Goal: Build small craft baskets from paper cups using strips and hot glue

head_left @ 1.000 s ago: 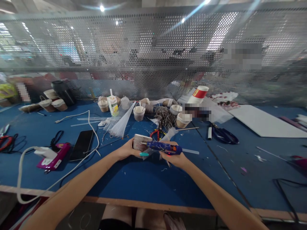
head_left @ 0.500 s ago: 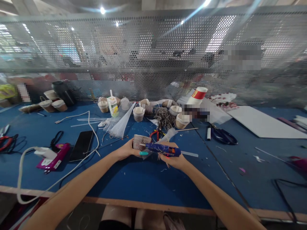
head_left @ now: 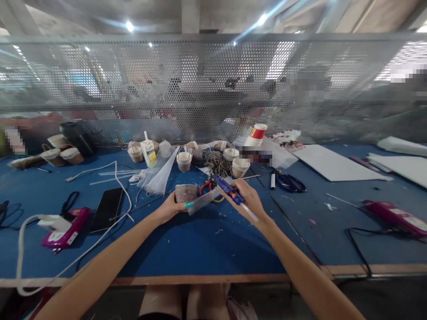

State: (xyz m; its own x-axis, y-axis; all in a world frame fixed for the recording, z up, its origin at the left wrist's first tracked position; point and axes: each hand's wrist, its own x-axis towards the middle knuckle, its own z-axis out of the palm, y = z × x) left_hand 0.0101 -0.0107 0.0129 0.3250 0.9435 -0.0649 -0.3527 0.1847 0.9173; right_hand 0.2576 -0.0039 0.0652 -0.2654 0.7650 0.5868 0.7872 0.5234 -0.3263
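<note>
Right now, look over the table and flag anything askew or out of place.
The red-banded paper cup by the mesh panel leans sideways, unlike the upright cup left of it. White and purple scraps lie loose on the tabletop, right of the glue gun, like litter. I see no spill.

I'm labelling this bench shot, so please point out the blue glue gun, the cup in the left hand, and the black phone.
Blue glue gun [head_left: 228, 189], head view, on its body.
Cup [head_left: 186, 194], head view, on its outer side.
Black phone [head_left: 107, 210], head view, on its dark face.
</note>
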